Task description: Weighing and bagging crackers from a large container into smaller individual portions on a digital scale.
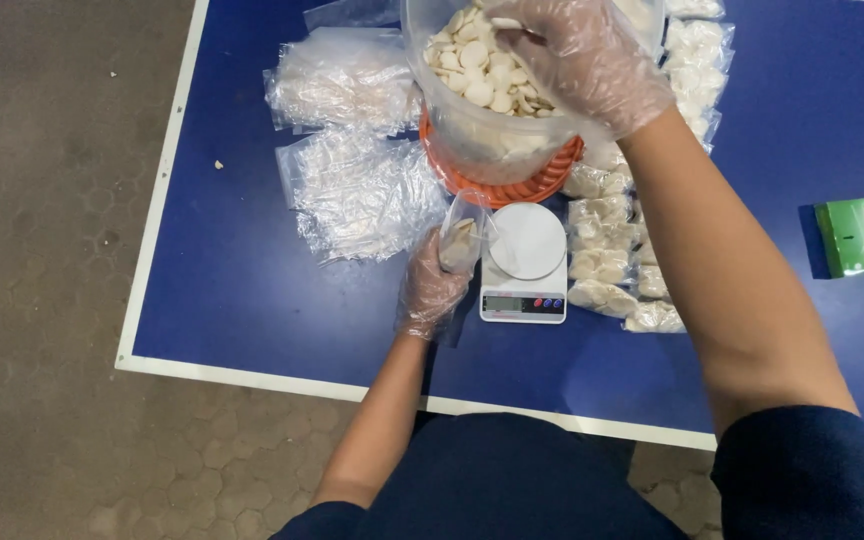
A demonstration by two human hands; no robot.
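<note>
Right hand (577, 55), gloved, nearest lens: fingers curled into clear tub (482, 90), pinching white discs (477, 65). Tub sits on orange lid (507, 185). Left hand (432, 290), gloved: fingers pinching small clear bag (462, 235) upright, few discs inside, just left of white scale (524, 265). Filled bags (607, 245) right of scale; empty bags (357, 190) left of fingers, on blue worktop (252, 290).

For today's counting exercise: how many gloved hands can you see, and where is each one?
2. The left hand holds a small clear bag beside the white scale. The right hand reaches into the big tub of white pieces. None appear hidden.
</note>
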